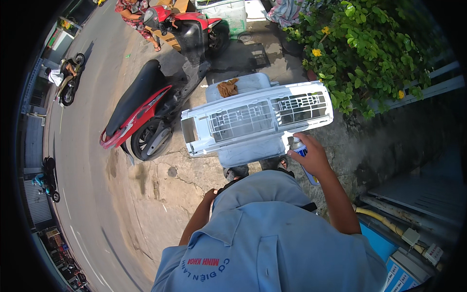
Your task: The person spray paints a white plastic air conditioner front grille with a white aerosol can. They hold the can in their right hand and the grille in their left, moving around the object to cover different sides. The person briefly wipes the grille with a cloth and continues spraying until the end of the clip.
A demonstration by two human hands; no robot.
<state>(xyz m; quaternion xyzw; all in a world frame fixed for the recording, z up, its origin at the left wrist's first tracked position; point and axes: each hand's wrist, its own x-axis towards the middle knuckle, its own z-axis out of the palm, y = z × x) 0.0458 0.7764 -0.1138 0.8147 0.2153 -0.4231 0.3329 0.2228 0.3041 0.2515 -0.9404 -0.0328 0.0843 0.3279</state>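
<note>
Panel (253, 131), white and long, lies across a pale stool (248, 155) in front of the person, both of its ends reaching past the stool's sides. Its two wide openings are crossed by thin grilles, and a smaller opening sits at its left end. A crumpled brown cloth (227, 87) rests on the stool just beyond the panel's far edge.

The right hand (314, 155) grips a blue and white spray can (300, 150), its fingers wrapped around the upper part and the can's base slanting down to the right. The can's top is close to the panel's near edge, toward the right end; whether they touch I cannot tell. The left hand (210, 195) is low beside the person's left thigh, partly hidden by the blue shirt (253, 248); whether it is open or closed I cannot tell.

A red and black scooter (141, 97) stands to the left of the stool, and past its front another person (131, 12) in patterned red clothes is at the upper edge. A leafy bush (369, 48) with yellow flowers fills the upper right. On the road (92, 160) at the left, a rider sits on a motorbike (69, 90). A yellow hose (382, 220) runs along the lower right.
</note>
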